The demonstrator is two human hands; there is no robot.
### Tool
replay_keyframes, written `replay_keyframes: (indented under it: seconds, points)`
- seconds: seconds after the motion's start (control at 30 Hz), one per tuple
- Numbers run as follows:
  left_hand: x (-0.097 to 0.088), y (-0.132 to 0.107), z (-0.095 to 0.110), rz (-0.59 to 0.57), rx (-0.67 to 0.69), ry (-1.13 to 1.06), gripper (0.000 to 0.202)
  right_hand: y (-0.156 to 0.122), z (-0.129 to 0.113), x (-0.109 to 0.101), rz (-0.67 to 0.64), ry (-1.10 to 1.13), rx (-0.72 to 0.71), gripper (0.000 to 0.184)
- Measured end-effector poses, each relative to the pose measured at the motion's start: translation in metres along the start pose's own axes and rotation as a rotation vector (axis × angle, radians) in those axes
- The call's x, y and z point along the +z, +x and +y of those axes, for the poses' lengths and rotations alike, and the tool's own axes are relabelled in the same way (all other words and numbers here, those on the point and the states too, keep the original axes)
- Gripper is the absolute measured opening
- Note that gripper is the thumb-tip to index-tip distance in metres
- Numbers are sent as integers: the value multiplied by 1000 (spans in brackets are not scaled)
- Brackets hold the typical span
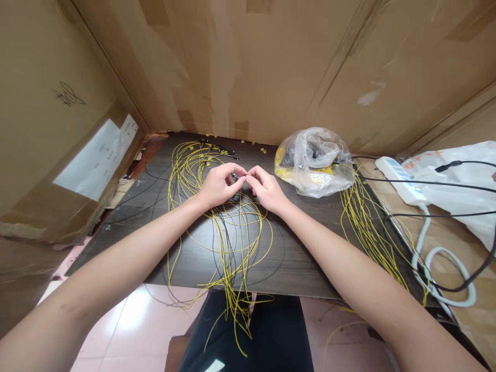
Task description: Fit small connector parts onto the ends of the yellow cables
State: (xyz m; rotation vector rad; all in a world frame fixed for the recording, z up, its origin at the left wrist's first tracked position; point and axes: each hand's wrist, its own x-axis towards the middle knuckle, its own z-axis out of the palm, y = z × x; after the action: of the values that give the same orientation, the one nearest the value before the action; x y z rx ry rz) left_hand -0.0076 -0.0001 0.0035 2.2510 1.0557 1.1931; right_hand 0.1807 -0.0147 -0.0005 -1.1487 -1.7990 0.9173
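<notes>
Both hands meet over the middle of a dark wood-grain board (310,243). My left hand (219,185) and my right hand (265,190) are closed in pinches, fingertips touching around a small dark part that I cannot name. Thin yellow wires (232,243) and a few black ones lie looped under the hands and hang over the board's near edge. More yellow wire loops (189,165) lie behind my left hand.
A clear plastic bag (313,160) with yellow pieces sits at the back right, with a bundle of yellow wires (368,227) beside it. A white power strip (399,178), white cable and black cables lie at the right. Cardboard walls (248,67) enclose the back and left.
</notes>
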Motion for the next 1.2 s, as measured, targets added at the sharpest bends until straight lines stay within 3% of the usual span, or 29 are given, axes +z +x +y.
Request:
replay_keyframes:
  seconds: [0.2, 0.47, 0.7, 0.83, 1.07, 1.2]
  points:
    - [-2, -2, 0, -11, 68, 77, 11, 0, -1, -1, -20, 13, -17, 25]
    - [-3, -3, 3, -37, 58, 62, 11, -1, -2, 0, -47, 50, -10, 49]
    - [-4, 0, 4, -59, -116, -94, 13, -1, -1, 1, 12, 61, -20, 33]
    - [-4, 0, 3, -41, -83, -83, 11, 0, 0, 1, 13, 21, -24, 29]
    - [-1, -2, 3, -36, -13, -25, 10, -1, 0, 1, -12, 1, -24, 42]
    - [-1, -3, 2, -37, 15, -41, 10, 1, 1, 1, -18, 53, 7, 40]
